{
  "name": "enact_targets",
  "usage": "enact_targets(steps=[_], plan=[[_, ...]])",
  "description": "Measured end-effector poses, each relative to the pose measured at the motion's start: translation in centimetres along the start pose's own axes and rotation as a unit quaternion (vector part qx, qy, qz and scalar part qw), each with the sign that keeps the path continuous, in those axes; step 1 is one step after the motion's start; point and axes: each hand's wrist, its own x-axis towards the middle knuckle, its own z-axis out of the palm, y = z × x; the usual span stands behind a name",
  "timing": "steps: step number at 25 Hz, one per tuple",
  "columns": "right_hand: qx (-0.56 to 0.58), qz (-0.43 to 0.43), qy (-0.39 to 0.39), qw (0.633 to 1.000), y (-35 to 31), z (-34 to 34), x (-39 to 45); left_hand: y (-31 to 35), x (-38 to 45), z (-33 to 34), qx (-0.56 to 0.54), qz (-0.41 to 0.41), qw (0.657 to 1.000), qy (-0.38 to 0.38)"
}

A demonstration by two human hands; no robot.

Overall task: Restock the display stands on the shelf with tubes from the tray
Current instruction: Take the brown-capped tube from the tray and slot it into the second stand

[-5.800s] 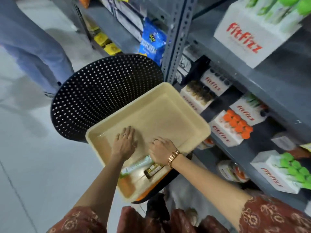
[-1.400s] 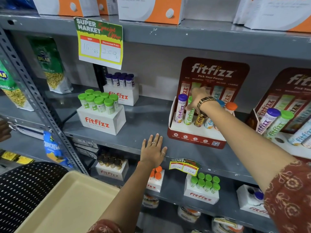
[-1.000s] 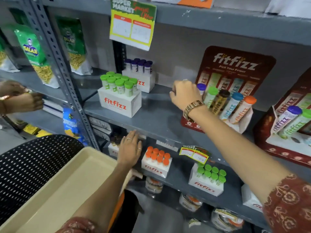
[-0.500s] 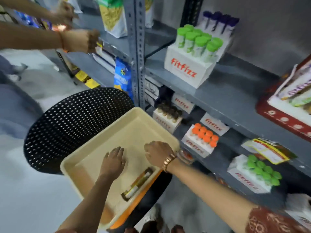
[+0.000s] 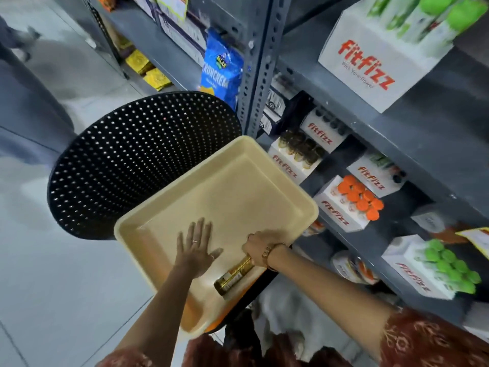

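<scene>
Your right hand (image 5: 258, 249), open above the tray (image 5: 238, 186) half a second ago, has closed on the upper end of the last tube (image 5: 234, 274). Your left hand (image 5: 195, 249) now lies flat at the tube's 10 o'clock.

One cam only, on my head, wide-angle, so no 2nd view to share w/. It looks steeply down and fwd from above, close over the tray (image 5: 264, 165) whose near corner sits by my body, my left hand (image 5: 197, 246) and right hand (image 5: 258, 247) reaching in from the bottom edge of frame. Shelf (image 5: 423, 139) runs up the right side, tilted by the lens, floor (image 5: 53, 274) fills the left.
</scene>
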Motion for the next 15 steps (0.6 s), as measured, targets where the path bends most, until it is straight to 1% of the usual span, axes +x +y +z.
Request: enact_targets(steps=[2, 6, 8, 9, 10, 11, 12, 14, 15], plan=[[-0.041, -0.018, -0.014, 0.999, -0.2, -0.4, 0.4, -0.1, 0.3, -0.2, -0.005, -0.001, 1.000, -0.018], [-0.086, -0.051, 0.000, 0.995, -0.2, -0.5, 0.7, 0.0, 0.3, -0.1, -0.010, -0.004, 1.000, -0.029], [-0.062, -0.056, 0.012, 0.996, -0.2, -0.2, 0.4, 0.1, 0.2, -0.3, -0.008, -0.007, 0.999, -0.031], [-0.053, -0.055, 0.033, 0.997, 0.0, -0.2, 0.1, 0.1, 0.2, -0.5, -0.011, -0.010, 0.999, -0.037], [-0.061, -0.043, 0.039, 0.996, -0.1, -1.1, -0.7, 0.2, 0.1, -0.6, -0.010, -0.012, 0.999, -0.040], [-0.053, -0.053, 0.060, 0.995, 0.2, -0.7, -1.0, 0.3, -0.1, -0.7, -0.006, -0.012, 0.999, -0.040], [-0.043, -0.053, 0.062, 0.996, 0.2, -1.7, -2.5, 0.4, -0.3, -0.8, 0.002, -0.012, 0.999, -0.036], [-0.036, -0.065, 0.086, 0.994, 1.6, 0.7, -1.6, 0.7, -0.7, -1.5, 0.021, -0.007, 1.000, -0.020], [-0.003, -0.042, 0.103, 0.994, 2.5, 1.7, -1.3, 0.9, -0.8, -2.2, 0.027, -0.002, 1.000, -0.008]])
